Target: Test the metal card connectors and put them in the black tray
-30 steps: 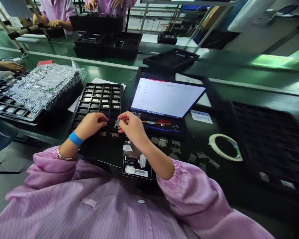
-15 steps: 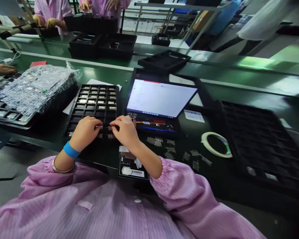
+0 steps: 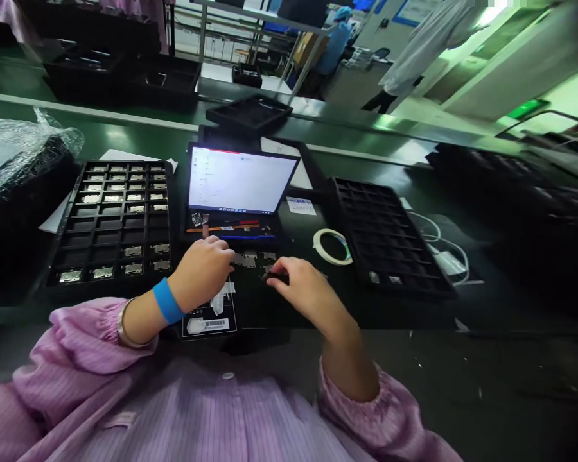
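My left hand (image 3: 205,271), with a blue band on the wrist, is curled closed over the black printed card (image 3: 209,333). Its fingertips are mostly hidden, so what they hold does not show. On the card lie a white label and whitish strips. To the right, my right hand (image 3: 302,287) pinches what looks like a small thin metal plate (image 3: 266,276) just above the dark table. Flat metal plates (image 3: 245,260) lie between the two hands. Left of them stands a black compartment tray (image 3: 108,234) with small silver metal parts in many cells.
Behind my hands an open laptop (image 3: 241,179) leans back, with an orange flex strip and a blue stick below its screen. A tape roll (image 3: 316,242) and a second black tray (image 3: 390,231) are to the right. Bubble-wrapped goods (image 3: 19,147) stand far left.
Both hands have left the compartment tray and moved right. My left hand is now over the card, my right hand by the loose metal plates. The view has swung to the right.
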`<state>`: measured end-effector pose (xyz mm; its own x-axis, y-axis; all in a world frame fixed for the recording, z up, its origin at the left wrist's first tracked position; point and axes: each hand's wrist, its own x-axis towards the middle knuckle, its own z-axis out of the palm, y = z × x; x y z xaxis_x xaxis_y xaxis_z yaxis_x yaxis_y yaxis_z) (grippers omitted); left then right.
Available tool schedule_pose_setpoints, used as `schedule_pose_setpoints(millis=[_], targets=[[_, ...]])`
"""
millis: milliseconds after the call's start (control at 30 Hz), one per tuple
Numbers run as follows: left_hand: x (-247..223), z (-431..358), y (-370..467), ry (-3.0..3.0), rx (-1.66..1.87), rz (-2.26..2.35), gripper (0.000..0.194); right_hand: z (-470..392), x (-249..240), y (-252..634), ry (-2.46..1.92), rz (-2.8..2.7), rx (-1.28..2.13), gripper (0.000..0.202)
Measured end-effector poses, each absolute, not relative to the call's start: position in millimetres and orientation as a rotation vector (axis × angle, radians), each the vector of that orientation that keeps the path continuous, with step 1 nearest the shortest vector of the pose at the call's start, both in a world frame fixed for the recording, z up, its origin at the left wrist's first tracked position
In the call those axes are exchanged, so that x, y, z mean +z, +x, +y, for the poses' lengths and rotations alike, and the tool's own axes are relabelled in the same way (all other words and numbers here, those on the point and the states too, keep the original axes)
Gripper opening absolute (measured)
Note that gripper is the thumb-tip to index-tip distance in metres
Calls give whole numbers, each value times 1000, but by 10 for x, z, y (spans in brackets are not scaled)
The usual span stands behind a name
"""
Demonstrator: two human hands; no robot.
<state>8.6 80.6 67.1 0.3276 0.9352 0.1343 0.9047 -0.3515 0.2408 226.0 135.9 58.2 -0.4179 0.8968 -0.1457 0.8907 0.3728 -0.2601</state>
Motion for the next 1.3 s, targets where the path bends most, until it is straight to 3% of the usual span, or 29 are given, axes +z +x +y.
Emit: schedule_pose_setpoints(millis=[167, 400, 533, 633, 700, 833, 1300], targets=[[448, 1051, 373, 2589, 181, 1746, 17, 1167, 320, 2306, -1691, -2358, 586, 20], [319, 1054, 416, 2628, 207, 1701, 23, 1053, 425, 2355, -1445, -2140, 575, 9], [355, 1086, 377, 2545, 323, 1781, 23, 893, 576, 2333, -1194, -1830, 867, 10], [517, 978, 344, 2241, 573, 1832, 24, 767, 673, 2289, -1072, -1657, 1061, 9], [675, 818, 330, 1745, 841, 1635, 23, 682, 717, 2258, -1026, -1576, 1147, 3], [953, 422, 324, 1125, 1017, 1237, 19, 505, 770, 2215, -934, -1484, 1273, 15], [1003, -224, 275, 833, 1087, 1139, 13, 305, 949, 2201, -856, -1818, 1217, 37]])
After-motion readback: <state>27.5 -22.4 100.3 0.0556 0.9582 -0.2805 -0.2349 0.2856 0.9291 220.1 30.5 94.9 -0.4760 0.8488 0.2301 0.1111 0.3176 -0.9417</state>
